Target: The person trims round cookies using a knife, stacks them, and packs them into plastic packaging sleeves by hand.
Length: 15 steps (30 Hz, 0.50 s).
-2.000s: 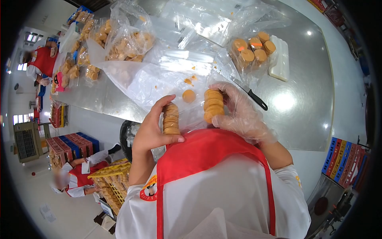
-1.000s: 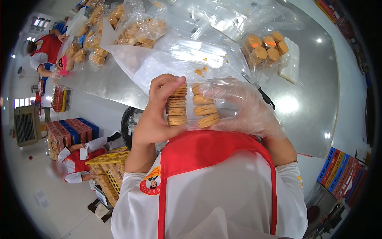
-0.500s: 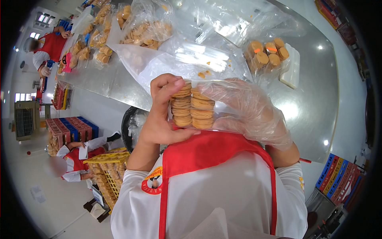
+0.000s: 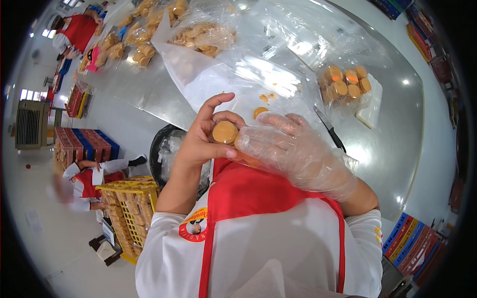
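My bare left hand [image 4: 195,139] grips the near-left end of a clear plastic pack of round cookies [image 4: 225,132], thumb below and index finger raised. The pack is turned end-on, so a flat cookie face shows. Over its right side lies my right hand [image 4: 303,151], in a clear plastic glove, its fingers curled round the pack and hiding much of it. Just beyond the fingers a loose cookie [image 4: 259,112] rests on the plastic sheet [image 4: 213,82] near some crumbs. A black-handled knife [image 4: 334,134] lies right of the gloved hand.
A bag of stacked cookies [image 4: 348,84] sits on the metal table [image 4: 392,124] beside a white block [image 4: 369,107]. More bagged cookies [image 4: 203,37] are at the back left. A black-lined bin [image 4: 161,159] stands left. Two people in red aprons are further left, near a yellow crate [image 4: 126,208].
Both hands have turned the pack from its broad side to end-on and shifted it slightly lower. The knife and loose cookie now show. My left index finger has lifted.
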Available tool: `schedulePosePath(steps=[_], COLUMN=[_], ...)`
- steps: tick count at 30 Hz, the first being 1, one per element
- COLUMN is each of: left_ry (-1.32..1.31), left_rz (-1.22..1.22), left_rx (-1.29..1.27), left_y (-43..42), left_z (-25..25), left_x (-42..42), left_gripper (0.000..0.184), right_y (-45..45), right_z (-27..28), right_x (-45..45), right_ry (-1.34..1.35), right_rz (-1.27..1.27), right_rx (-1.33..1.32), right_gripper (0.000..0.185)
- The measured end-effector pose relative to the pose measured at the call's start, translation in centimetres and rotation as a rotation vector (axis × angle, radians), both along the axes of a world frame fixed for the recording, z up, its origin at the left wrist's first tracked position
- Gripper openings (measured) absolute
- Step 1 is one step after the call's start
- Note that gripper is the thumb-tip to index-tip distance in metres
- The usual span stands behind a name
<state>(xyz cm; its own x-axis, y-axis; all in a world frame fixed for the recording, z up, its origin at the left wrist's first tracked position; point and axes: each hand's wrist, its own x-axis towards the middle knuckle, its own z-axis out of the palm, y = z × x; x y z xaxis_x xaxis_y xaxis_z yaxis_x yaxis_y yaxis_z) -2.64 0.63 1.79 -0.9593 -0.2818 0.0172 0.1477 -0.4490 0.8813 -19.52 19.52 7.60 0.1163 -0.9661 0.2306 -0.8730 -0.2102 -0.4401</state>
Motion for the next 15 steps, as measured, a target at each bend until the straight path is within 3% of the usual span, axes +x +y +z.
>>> schedulePosePath(steps=[7, 15], left_ry=[-0.113, 0.126], left_rz=[0.151, 0.199], left_rx=[0.014, -0.124], left_y=[0.4, -1.0], left_z=[-3.4, -3.7], left_x=[1.5, 1.6], left_gripper=[0.114, 0.107], right_y=[-2.0, -3.4], right_z=[-3.2, -4.3], right_x=[0.9, 0.6], right_ry=[0.102, 0.097], right_rz=[0.092, 0.153], right_rx=[0.053, -0.143], right_gripper=[0.047, 0.047])
